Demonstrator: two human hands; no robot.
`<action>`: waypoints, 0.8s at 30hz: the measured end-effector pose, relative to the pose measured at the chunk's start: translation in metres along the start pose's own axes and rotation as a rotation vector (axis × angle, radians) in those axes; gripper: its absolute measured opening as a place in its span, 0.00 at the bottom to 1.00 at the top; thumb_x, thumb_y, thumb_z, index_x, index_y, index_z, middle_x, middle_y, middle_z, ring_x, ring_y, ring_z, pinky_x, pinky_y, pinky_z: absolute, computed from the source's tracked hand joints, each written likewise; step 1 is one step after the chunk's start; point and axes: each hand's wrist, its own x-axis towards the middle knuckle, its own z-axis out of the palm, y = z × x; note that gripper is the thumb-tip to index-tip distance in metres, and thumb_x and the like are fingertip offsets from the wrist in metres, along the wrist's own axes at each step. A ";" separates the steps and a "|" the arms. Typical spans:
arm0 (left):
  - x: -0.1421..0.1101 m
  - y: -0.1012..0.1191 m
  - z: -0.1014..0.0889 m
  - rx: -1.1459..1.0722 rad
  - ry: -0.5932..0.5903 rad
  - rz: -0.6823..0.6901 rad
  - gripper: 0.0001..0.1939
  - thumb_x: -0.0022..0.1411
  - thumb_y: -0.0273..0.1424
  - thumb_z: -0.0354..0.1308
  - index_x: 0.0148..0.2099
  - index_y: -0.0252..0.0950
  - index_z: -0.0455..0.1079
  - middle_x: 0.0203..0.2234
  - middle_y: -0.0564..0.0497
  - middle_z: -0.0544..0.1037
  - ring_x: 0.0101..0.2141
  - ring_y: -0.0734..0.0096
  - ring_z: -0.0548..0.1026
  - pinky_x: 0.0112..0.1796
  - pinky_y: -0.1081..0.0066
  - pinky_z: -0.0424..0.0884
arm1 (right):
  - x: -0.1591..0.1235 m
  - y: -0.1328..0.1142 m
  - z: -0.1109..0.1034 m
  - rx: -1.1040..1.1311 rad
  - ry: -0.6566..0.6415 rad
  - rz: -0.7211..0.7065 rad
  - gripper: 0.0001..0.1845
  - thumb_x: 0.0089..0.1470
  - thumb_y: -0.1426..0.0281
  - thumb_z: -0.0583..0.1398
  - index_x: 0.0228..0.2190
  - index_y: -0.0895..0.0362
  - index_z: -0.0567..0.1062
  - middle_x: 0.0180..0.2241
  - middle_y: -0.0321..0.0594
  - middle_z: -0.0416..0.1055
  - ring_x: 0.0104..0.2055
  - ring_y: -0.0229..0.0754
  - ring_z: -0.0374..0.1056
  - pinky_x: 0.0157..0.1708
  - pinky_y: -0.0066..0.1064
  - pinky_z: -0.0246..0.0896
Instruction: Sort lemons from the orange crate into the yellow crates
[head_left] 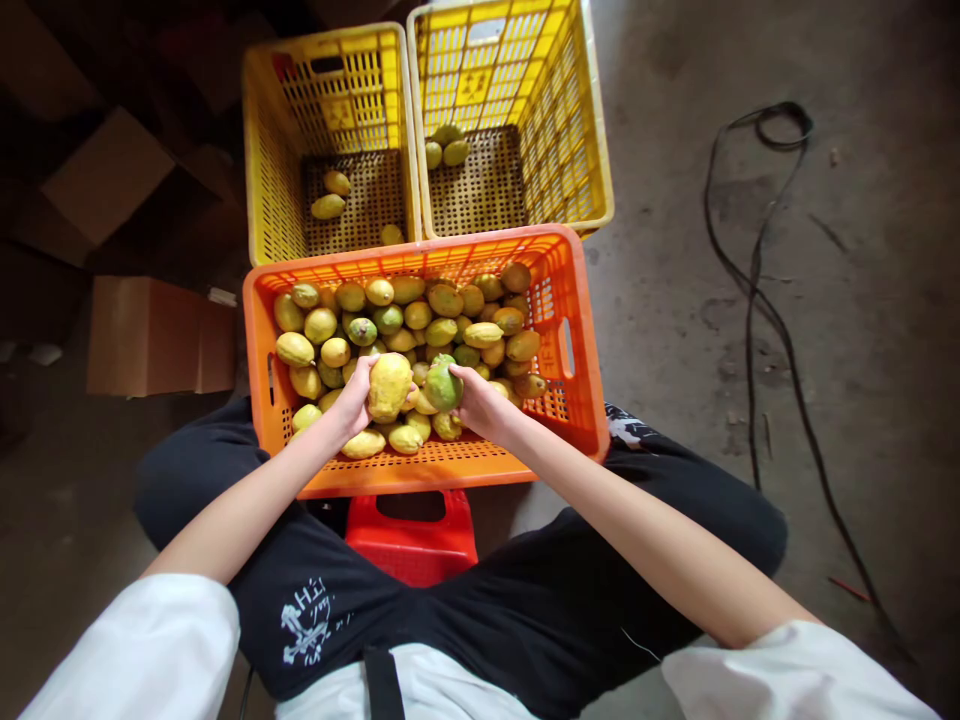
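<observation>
In my left hand (355, 398) is a large, knobbly yellow lemon (390, 387), gripped from its left side. My right hand (480, 400) closes on a smaller green lemon (444, 384) with a brownish tip. The two fruits are held close together, a small gap apart, over an orange plastic crate (450, 478). Many yellow and greenish lemons (320, 325) fill the crate floor beneath my hands. Some fingers of both hands are hidden behind the fruits.
Beyond the orange crate stand a left yellow crate (255, 170) and a right yellow crate (570, 160), each with a few lemons inside. A red stool (411, 550) is between my legs. Cardboard boxes (150, 335) lie left; a black cable (780, 330) crosses the floor at right.
</observation>
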 end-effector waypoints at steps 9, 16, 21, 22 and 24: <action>-0.001 -0.006 -0.013 0.126 -0.128 0.019 0.11 0.69 0.28 0.75 0.48 0.37 0.76 0.37 0.45 0.86 0.36 0.59 0.87 0.35 0.67 0.86 | -0.004 0.000 0.003 0.054 0.060 -0.130 0.24 0.43 0.62 0.84 0.40 0.48 0.83 0.42 0.34 0.86 0.50 0.47 0.82 0.52 0.33 0.79; -0.001 -0.008 -0.012 0.071 -0.061 -0.047 0.07 0.71 0.31 0.72 0.45 0.38 0.76 0.33 0.44 0.85 0.40 0.52 0.89 0.32 0.67 0.83 | -0.005 -0.003 0.004 0.038 0.106 -0.047 0.21 0.45 0.59 0.81 0.37 0.48 0.80 0.38 0.34 0.83 0.47 0.49 0.81 0.44 0.35 0.79; -0.004 -0.006 -0.006 0.052 -0.010 -0.110 0.07 0.78 0.30 0.61 0.44 0.35 0.77 0.31 0.43 0.86 0.33 0.58 0.88 0.29 0.71 0.81 | -0.006 -0.002 0.006 -0.003 0.087 -0.053 0.16 0.50 0.57 0.76 0.36 0.48 0.79 0.41 0.36 0.84 0.54 0.51 0.82 0.49 0.35 0.78; -0.004 -0.006 -0.004 0.041 -0.016 -0.122 0.08 0.79 0.31 0.60 0.45 0.34 0.78 0.32 0.42 0.87 0.33 0.58 0.88 0.30 0.71 0.82 | -0.007 -0.002 0.006 0.002 0.083 -0.057 0.16 0.49 0.57 0.75 0.36 0.48 0.78 0.40 0.36 0.83 0.54 0.51 0.82 0.49 0.35 0.78; -0.006 -0.006 0.001 0.020 -0.019 -0.137 0.11 0.81 0.32 0.57 0.51 0.32 0.79 0.34 0.42 0.88 0.34 0.56 0.89 0.34 0.67 0.86 | -0.008 -0.003 0.007 0.010 0.077 -0.059 0.16 0.49 0.57 0.75 0.35 0.48 0.78 0.39 0.36 0.83 0.55 0.51 0.82 0.50 0.35 0.78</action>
